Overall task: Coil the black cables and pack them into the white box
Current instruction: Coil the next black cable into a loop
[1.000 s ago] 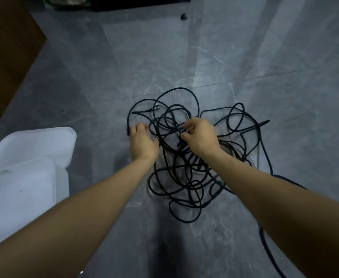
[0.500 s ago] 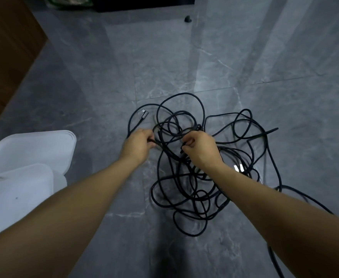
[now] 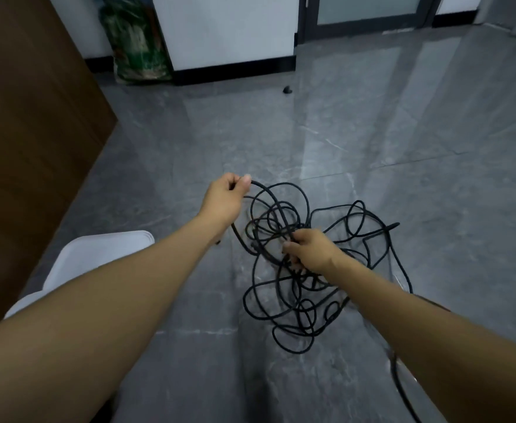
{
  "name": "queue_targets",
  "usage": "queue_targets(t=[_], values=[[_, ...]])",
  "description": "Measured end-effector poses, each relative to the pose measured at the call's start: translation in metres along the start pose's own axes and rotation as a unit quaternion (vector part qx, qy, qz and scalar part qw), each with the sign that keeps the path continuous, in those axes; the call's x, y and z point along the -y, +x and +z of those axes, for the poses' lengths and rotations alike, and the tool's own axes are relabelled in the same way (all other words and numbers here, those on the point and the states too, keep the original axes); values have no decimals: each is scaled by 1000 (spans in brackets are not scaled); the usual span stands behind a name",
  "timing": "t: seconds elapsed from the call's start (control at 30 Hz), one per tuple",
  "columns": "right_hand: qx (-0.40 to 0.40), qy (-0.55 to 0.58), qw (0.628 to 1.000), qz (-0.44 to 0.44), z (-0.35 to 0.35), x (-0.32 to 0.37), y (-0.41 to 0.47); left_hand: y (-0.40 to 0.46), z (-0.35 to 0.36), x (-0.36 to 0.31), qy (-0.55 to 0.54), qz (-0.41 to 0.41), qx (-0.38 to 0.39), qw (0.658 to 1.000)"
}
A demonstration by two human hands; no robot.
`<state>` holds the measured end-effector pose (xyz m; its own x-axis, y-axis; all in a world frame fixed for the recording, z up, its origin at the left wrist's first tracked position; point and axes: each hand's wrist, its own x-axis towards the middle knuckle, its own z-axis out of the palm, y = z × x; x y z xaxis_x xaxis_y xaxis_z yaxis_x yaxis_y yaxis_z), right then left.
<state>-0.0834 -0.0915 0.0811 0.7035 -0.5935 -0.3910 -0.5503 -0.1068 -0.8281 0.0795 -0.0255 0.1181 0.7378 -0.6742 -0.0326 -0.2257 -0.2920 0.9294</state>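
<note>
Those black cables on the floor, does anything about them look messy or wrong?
Yes. The black cables lie in a loose tangle of crossing loops on the grey floor, not coiled. The left hand pinches one strand; the right hand grips the middle. The white box sits apart.

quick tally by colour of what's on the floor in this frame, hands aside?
Black: 2, the tangled heap of black cables and a small black floor knob; separate cables cannot be counted.
White: 1, the white plastic box.
Green: 1, a patterned green bag by the wall.
Total: 4
</note>
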Motion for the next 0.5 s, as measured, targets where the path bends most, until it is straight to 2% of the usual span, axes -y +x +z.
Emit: queue_targets(t=[0.17,0.5], values=[[-85,-49,995,-16,-81,61,-61,-12,-16,-100,3,-28,-21,999],[-192,-14,981,-37,-244,260,-191,-35,-57,-366,28,-33,2,999]])
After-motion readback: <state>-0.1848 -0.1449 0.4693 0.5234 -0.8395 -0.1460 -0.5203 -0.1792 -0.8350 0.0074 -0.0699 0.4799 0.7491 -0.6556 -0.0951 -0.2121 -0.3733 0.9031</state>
